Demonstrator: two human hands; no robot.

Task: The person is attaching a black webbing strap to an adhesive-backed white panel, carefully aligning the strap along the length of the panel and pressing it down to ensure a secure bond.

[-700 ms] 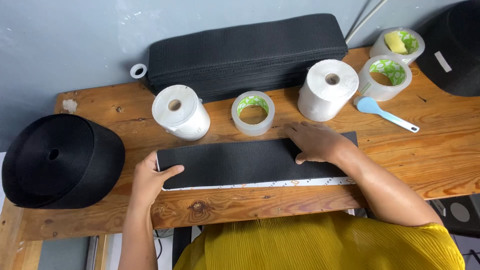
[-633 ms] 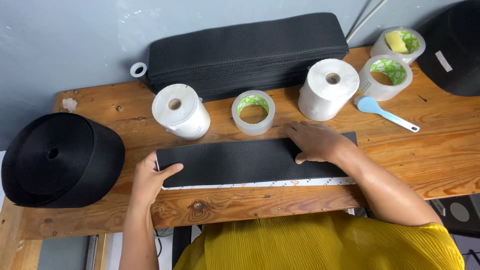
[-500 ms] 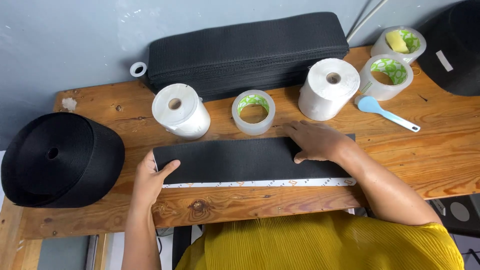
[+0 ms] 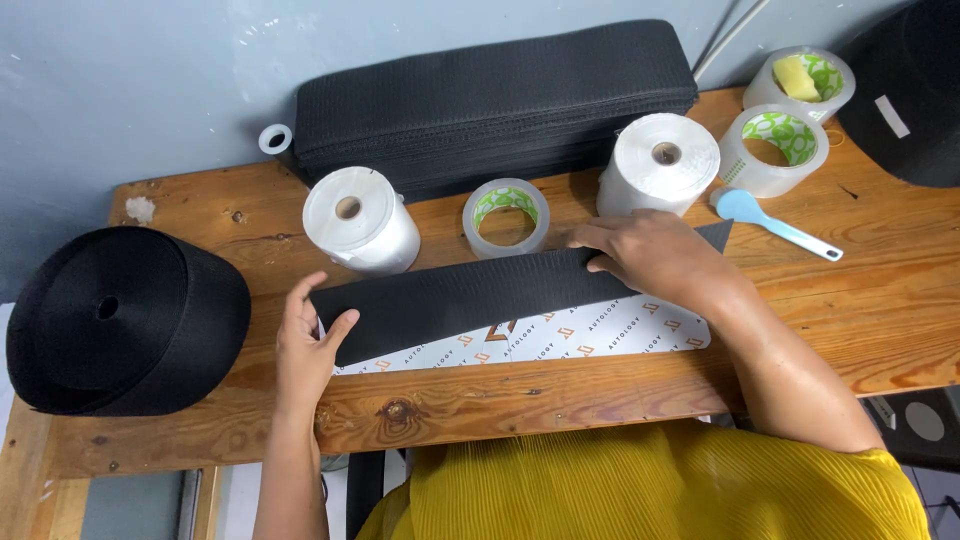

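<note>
black strip | white printed sheet | blue scoop | brown wood table

the black strip has lifted toward 12 o'clock off the white printed sheet, baring more of it; both hands moved with it.

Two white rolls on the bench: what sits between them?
In the head view, a roll of clear tape lies flat on the wooden bench, between the left white roll and the right white roll, just behind the black strip.
</note>
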